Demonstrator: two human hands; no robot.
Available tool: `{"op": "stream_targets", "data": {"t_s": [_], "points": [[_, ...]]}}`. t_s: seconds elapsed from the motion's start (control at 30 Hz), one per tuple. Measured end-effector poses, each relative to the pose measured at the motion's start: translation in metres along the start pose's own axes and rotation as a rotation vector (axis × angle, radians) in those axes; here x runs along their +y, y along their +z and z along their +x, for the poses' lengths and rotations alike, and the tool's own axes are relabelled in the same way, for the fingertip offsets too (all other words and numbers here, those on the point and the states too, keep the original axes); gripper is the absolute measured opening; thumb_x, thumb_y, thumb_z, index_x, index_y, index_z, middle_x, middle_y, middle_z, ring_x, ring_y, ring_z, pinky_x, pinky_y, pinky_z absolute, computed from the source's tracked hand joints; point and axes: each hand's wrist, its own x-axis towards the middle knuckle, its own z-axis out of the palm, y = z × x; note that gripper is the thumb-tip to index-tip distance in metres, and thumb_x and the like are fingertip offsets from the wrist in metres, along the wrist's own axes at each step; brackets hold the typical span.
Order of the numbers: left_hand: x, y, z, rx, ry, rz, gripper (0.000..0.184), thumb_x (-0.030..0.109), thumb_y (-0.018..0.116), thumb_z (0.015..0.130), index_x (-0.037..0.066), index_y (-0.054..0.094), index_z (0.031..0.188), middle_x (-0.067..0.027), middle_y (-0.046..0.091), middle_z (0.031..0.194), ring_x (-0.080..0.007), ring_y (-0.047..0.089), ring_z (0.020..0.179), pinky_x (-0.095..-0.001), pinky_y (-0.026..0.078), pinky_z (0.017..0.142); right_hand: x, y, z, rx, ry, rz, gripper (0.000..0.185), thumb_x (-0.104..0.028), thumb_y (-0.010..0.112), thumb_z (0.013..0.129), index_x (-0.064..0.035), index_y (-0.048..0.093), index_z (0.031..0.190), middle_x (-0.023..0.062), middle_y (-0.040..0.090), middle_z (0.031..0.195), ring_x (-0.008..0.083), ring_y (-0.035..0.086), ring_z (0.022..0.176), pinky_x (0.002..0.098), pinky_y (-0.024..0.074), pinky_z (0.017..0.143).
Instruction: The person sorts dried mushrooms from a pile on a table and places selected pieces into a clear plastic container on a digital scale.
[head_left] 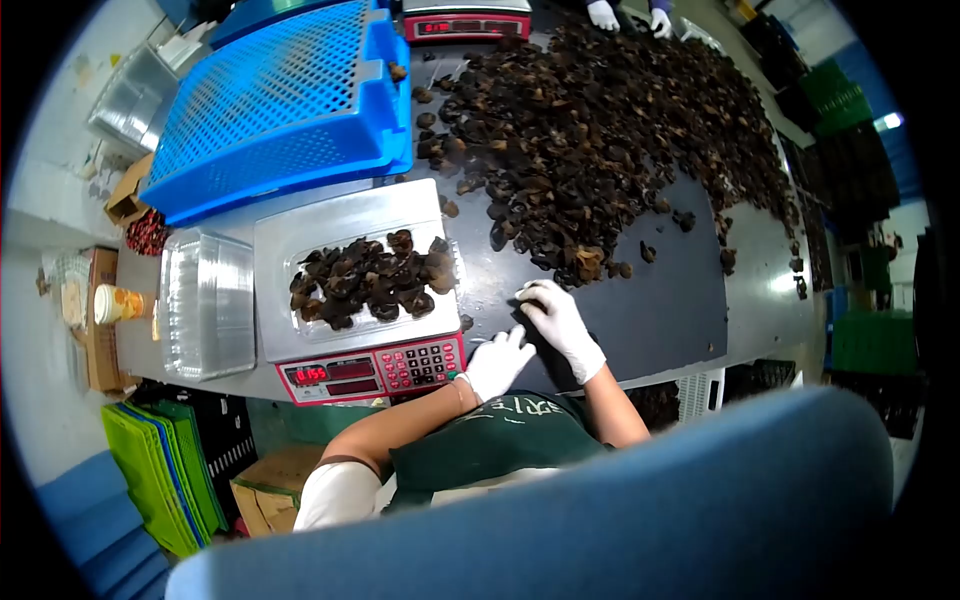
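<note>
Both hands wear white gloves near the front edge of the dark table mat point(680, 300). My left hand point(497, 364) is beside the red scale's keypad, its fingers pointing toward my right hand point(560, 322). That hand has curled fingers at the mat; whether anything small is between them is not clear. On the silver scale point(285, 235) to the left sits a clear tray point(390, 326) filled with dark, mushroom-like pieces point(360, 280). A large heap of similar dark pieces point(570, 140) spreads beyond my hands.
An upturned blue crate point(270, 100) stands behind the scale, with stacked clear trays point(208, 305) to its left. Another scale point(467, 22) is at the far side. A co-worker's gloved hands point(603, 15) are at the heap's far edge. A paper cup point(120, 304) lies left.
</note>
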Motion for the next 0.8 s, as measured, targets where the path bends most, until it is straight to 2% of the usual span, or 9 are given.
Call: {"op": "stream_targets", "data": {"t_s": [0.1, 0.23, 0.3, 0.37, 0.4, 0.5, 0.63, 0.67, 0.8], "points": [[-0.001, 0.010, 0.007, -0.100, 0.074, -0.032, 0.026, 0.017, 0.063, 0.083, 0.009, 0.058, 0.107, -0.0124, 0.056, 0.097, -0.0294, 0.060, 0.085, -0.0399, 0.054, 0.065, -0.034, -0.002, 0.025, 0.098, -0.050, 0.143, 0.021, -0.003, 0.068, 0.082, -0.0055, 0.067, 0.102, 0.0133, 0.062, 0.111, 0.0273, 0.063, 0.099, 0.0331, 0.0511, 0.085], [0.006, -0.066, -0.004, 0.088, 0.122, -0.364, 0.023, 0.019, 0.063, 0.086, 0.006, 0.057, 0.104, -0.0137, 0.060, 0.098, -0.0289, 0.062, 0.088, -0.0408, 0.053, 0.075, -0.117, -0.013, 0.061, -0.013, -0.203, 0.160, 0.025, -0.003, 0.068, 0.084, -0.0091, 0.066, 0.108, 0.0124, 0.057, 0.121, 0.0233, 0.063, 0.103, 0.0300, 0.0552, 0.074], [0.006, -0.142, -0.017, 0.248, 0.024, -0.685, 0.021, 0.010, 0.070, 0.079, 0.004, 0.063, 0.098, -0.0137, 0.065, 0.092, -0.0313, 0.064, 0.085, -0.0401, 0.052, 0.080, -0.127, 0.000, 0.080, -0.037, -0.423, 0.110, 0.034, -0.004, 0.068, 0.083, -0.0109, 0.064, 0.116, 0.0136, 0.055, 0.124, 0.0300, 0.058, 0.112, 0.0361, 0.0527, 0.087], [-0.015, -0.177, -0.039, 0.502, -0.060, -0.383, 0.018, 0.004, 0.070, 0.076, 0.004, 0.066, 0.093, -0.0136, 0.066, 0.093, -0.0300, 0.066, 0.086, -0.0393, 0.052, 0.080, -0.144, 0.011, 0.093, -0.082, -0.527, -0.016, 0.038, -0.005, 0.066, 0.083, -0.0120, 0.062, 0.120, 0.0151, 0.055, 0.124, 0.0342, 0.056, 0.112, 0.0395, 0.0489, 0.094], [-0.029, -0.187, -0.049, 0.732, -0.092, -0.167, 0.020, 0.002, 0.069, 0.075, 0.003, 0.066, 0.095, -0.0140, 0.067, 0.093, -0.0315, 0.065, 0.086, -0.0399, 0.052, 0.082, -0.151, 0.020, 0.099, -0.098, -0.570, -0.018, 0.043, -0.007, 0.064, 0.084, -0.0131, 0.059, 0.127, 0.0158, 0.055, 0.123, 0.0350, 0.056, 0.112, 0.0409, 0.0478, 0.095], [-0.079, -0.197, -0.086, 0.977, -0.384, -0.011, 0.029, 0.007, 0.066, 0.082, 0.002, 0.064, 0.111, -0.0152, 0.065, 0.111, -0.0340, 0.061, 0.101, -0.0422, 0.048, 0.091, -0.164, 0.044, 0.111, -0.195, -0.583, -0.079, 0.057, -0.011, 0.065, 0.085, -0.0143, 0.051, 0.139, 0.0157, 0.054, 0.124, 0.0352, 0.055, 0.112, 0.0414, 0.0472, 0.094], [-0.111, -0.188, -0.104, 0.638, -0.445, 0.356, 0.042, 0.014, 0.060, 0.089, 0.003, 0.057, 0.129, -0.0176, 0.060, 0.127, -0.0363, 0.055, 0.111, -0.0454, 0.040, 0.100, -0.169, 0.068, 0.107, -0.163, -0.622, -0.330, 0.065, -0.024, 0.070, 0.083, -0.0104, 0.046, 0.142, 0.0183, 0.049, 0.133, 0.0363, 0.049, 0.119, 0.0474, 0.0382, 0.104], [-0.110, -0.186, -0.109, 0.617, -0.438, 0.309, 0.041, 0.014, 0.057, 0.090, 0.003, 0.057, 0.130, -0.0191, 0.057, 0.132, -0.0367, 0.053, 0.117, -0.0455, 0.039, 0.103, -0.169, 0.065, 0.105, -0.171, -0.652, -0.337, 0.070, -0.029, 0.072, 0.080, -0.0079, 0.046, 0.142, 0.0200, 0.048, 0.135, 0.0363, 0.047, 0.121, 0.0493, 0.0352, 0.106], [-0.111, -0.201, -0.125, 0.846, -0.494, -0.018, 0.036, 0.009, 0.050, 0.093, 0.001, 0.060, 0.127, -0.0187, 0.057, 0.132, -0.0344, 0.051, 0.123, -0.0429, 0.037, 0.107, -0.170, 0.028, 0.105, -0.100, -0.567, -0.155, 0.066, -0.028, 0.073, 0.077, -0.0037, 0.051, 0.135, 0.0207, 0.052, 0.131, 0.0372, 0.047, 0.123, 0.0468, 0.0375, 0.104]]}}
